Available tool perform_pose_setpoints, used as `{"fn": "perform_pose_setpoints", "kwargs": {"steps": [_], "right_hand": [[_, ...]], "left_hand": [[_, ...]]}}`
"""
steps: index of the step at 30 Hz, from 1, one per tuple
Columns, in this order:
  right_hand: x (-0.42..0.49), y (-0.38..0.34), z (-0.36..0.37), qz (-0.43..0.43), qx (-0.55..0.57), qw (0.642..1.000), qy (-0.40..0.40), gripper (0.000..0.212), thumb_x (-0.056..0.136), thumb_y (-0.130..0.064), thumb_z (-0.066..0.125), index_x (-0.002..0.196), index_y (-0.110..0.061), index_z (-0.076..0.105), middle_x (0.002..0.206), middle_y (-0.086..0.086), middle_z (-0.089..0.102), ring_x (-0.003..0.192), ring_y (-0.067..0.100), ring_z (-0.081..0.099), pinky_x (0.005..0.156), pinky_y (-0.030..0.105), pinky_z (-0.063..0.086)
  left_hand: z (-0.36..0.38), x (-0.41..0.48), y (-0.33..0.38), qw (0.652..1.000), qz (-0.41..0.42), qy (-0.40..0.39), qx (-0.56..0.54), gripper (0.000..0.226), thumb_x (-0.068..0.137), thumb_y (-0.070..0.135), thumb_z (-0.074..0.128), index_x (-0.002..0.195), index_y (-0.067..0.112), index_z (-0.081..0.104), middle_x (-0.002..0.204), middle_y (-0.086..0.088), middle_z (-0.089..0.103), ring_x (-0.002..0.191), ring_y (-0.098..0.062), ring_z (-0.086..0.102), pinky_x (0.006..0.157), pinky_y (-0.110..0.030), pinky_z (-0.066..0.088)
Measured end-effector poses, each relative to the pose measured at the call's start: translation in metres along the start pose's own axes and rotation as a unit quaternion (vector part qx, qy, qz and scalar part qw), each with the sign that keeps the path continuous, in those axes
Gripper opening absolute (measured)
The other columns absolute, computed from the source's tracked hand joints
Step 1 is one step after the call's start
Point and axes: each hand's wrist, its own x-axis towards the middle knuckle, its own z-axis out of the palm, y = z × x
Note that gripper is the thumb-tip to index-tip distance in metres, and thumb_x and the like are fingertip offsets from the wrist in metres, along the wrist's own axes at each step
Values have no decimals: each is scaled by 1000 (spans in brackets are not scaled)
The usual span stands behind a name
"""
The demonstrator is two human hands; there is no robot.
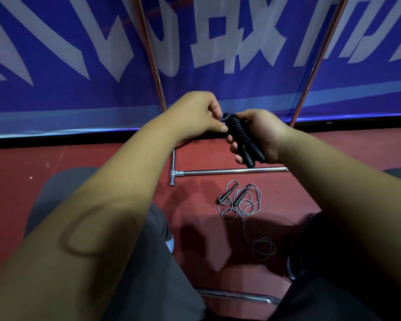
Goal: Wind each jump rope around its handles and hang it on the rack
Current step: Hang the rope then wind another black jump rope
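A black jump rope (241, 137) is wound in tight coils around its two black handles, which lie side by side. My right hand (262, 135) grips the bundle from the right. My left hand (197, 114) pinches the rope's end at the top of the coils. A second jump rope (239, 202), grey cord with two black handles, lies loose and tangled on the red floor below. The metal rack (232, 170) stands behind it: a base bar on the floor and two uprights rising past my hands.
A blue banner (79, 54) with large white characters hangs right behind the rack. My knees in dark trousers (148, 251) fill the lower view, left and right. A chrome tube (236, 295) runs across the floor between my legs.
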Motion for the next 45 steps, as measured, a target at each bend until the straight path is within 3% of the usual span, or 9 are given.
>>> {"fn": "perform_pose_setpoints", "kwargs": {"steps": [6,14,21,26,29,32,35,39,45], "right_hand": [[1,6,3,-1,-13,1000,-1,47,104,-62,40,96,-20,62,74,2,55,58,20,51,65,34,47],[6,4,-3,-28,-23,999,39,45,105,-59,44,112,-18,61,76,1,59,59,19,55,64,36,51],[3,6,3,-30,-42,998,28,45,103,-58,44,106,-17,62,77,2,57,58,19,54,65,36,50],[5,7,3,-42,-43,998,35,51,99,-68,55,112,-19,60,77,0,58,59,18,55,64,37,52],[5,9,1,-46,-42,997,49,45,101,-63,54,110,-20,59,76,1,59,59,17,55,63,37,52],[7,9,1,-56,-36,996,64,43,102,-61,55,109,-19,59,77,1,58,58,18,54,61,36,51],[7,11,1,-71,-32,994,72,41,102,-59,57,108,-19,58,77,2,59,58,19,55,60,36,51],[3,7,6,-81,-5,995,54,41,101,-56,59,111,-16,58,77,3,58,58,18,54,60,37,50],[-4,3,6,-62,-2,998,-10,42,101,-57,57,109,-16,55,75,3,54,59,18,49,58,34,45]], "left_hand": [[10,-1,-6,982,-86,-134,-100,27,95,38,80,87,13,71,65,3,65,47,-9,48,43,-19,43],[4,4,-13,945,-117,-140,-273,29,101,30,72,111,4,79,73,-1,65,61,-8,62,58,-17,55],[7,1,-17,946,-129,-158,-252,16,87,10,86,90,12,71,92,-15,77,84,-18,77,87,-43,63],[9,1,-12,969,-109,-112,-193,16,94,10,78,98,16,64,76,-4,76,51,-9,54,44,-23,48],[8,1,-10,964,-102,-106,-220,18,100,16,73,117,19,66,87,-7,80,51,-9,42,43,-22,36],[10,1,-8,947,-120,-99,-283,27,106,32,64,109,6,68,67,3,69,47,-7,37,41,-19,32],[10,6,-11,928,-140,-71,-338,23,111,26,57,116,11,73,81,-2,68,50,-7,42,42,-19,34],[7,7,-22,933,-134,-95,-321,18,103,16,69,118,22,76,90,-2,77,74,-13,71,70,-32,63],[-1,9,-31,994,-47,-97,37,9,90,33,84,99,31,84,85,9,79,75,-5,67,77,-29,52]]}}
